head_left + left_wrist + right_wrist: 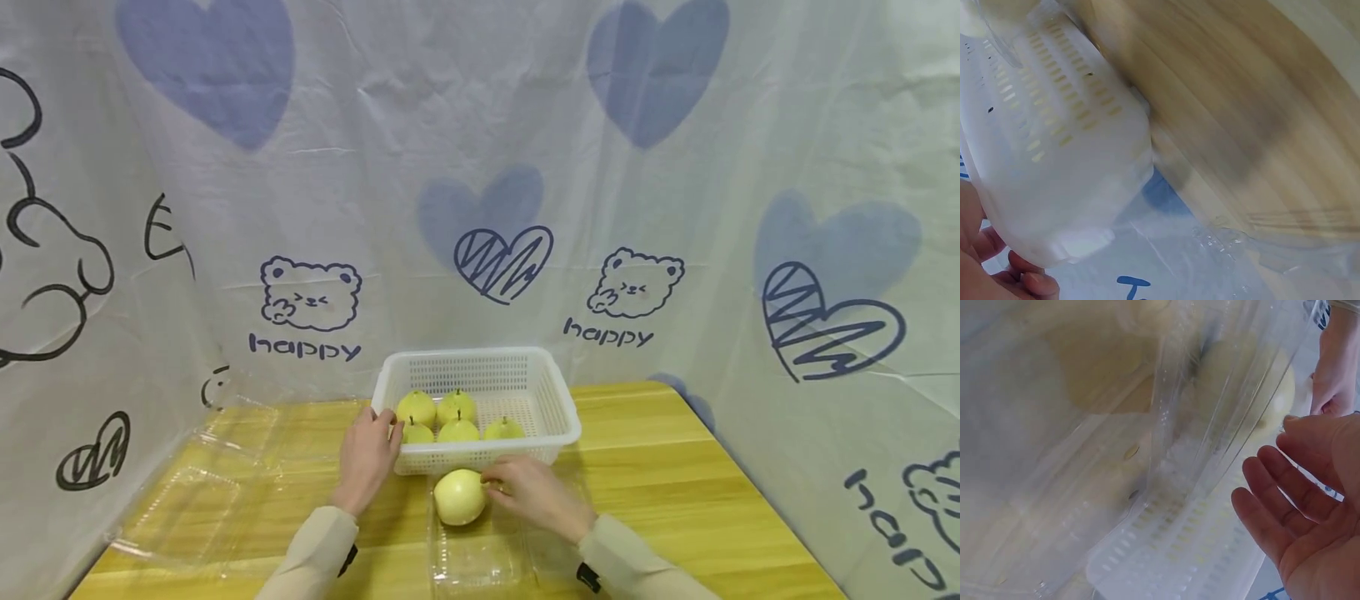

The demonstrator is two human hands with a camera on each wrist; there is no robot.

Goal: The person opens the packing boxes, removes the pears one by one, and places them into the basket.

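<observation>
A white perforated plastic basket point(480, 457) holds several yellow-green pears point(458, 406) with stems. My left hand point(369, 454) is at its front left corner, and in the left wrist view the curled fingers point(1025, 275) grip the rim. A single pear point(459, 498) sits in the far end of an open clear plastic box point(480, 565) just in front of the basket. My right hand point(536, 493) is beside that pear, fingertips close to its right side. In the right wrist view the right fingers point(1285, 494) are loosely bent, with nothing held; contact with the pear is unclear.
More clear plastic boxes point(191, 508) lie on the left part of the wood-patterned table point(645, 475). A white curtain point(405, 100) printed with hearts and bears stands behind the basket and at both sides.
</observation>
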